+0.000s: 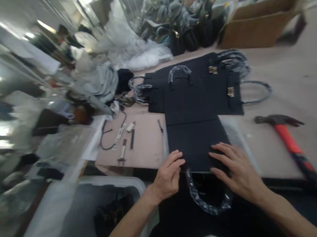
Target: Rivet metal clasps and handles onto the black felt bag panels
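Observation:
A flat black bag panel (196, 137) lies across the table's near edge, a crease running across it. Its handle (209, 209), wrapped in clear plastic, hangs below the edge toward my lap. My left hand (168, 175) is closed at the panel's lower left edge, with fingers bent together and fingertips on the black material. Opposite it, my right hand (235, 167) rests open over the lower right part, fingers spread and slightly blurred. Beyond lie more black panels (154, 99) with wrapped handles (179, 71) and gold-coloured clasps (230, 91).
A hammer (288, 135) with a red and black grip lies at the right. Small tools, including a black strip (132, 139), and a cord (102, 136) are on the left. A cardboard box (257, 25) stands behind. A white bin (137, 184) sits below the table at left.

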Demonstrator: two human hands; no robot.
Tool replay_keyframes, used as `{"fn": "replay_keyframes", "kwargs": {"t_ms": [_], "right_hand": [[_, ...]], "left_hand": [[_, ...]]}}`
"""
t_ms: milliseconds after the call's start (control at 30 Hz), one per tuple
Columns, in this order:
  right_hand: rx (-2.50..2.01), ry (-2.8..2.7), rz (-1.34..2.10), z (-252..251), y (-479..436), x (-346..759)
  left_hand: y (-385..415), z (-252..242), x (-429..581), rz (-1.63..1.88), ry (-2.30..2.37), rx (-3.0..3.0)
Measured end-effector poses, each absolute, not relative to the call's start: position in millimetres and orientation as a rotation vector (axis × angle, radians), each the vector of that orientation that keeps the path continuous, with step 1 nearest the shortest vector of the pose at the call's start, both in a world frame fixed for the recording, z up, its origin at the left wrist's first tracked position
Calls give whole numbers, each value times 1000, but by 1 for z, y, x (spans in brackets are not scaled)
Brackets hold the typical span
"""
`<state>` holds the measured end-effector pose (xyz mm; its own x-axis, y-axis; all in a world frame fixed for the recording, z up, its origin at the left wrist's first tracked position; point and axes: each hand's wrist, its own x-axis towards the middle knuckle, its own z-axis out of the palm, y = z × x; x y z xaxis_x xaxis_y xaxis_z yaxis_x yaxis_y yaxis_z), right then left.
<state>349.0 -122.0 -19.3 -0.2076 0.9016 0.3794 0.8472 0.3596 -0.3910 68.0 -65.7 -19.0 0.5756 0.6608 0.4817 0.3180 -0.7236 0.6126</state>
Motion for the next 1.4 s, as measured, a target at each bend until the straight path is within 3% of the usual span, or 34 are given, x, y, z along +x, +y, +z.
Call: {"fn": "replay_keyframes", "kwargs": {"t_ms": [133,233,333,600,900,1133,1400], "right_hand": [[-1408,-2068,-8,-38,-110,354],[-1380,-2073,-56,-43,-105,355],[-1386,-2084,-74,-40,-106,353],[-1430,-2100,-80,-31,-106,347],[-1476,-2115,-76,-32,-109,347],[-1470,-2112,-48,-30,-109,348],[-1567,-2073,139,-24,-117,345]], "left_hand": [[-22,-9,34,1001,1451,2280],[21,5,-10,556,2141,2095],[55,19,-53,179,2419,1853],[73,20,-97,-275,2251,1702],[82,25,-84,-148,2262,1787],[98,21,-13,-18,2114,1959],[95,27,-44,-196,2254,1919]]}}
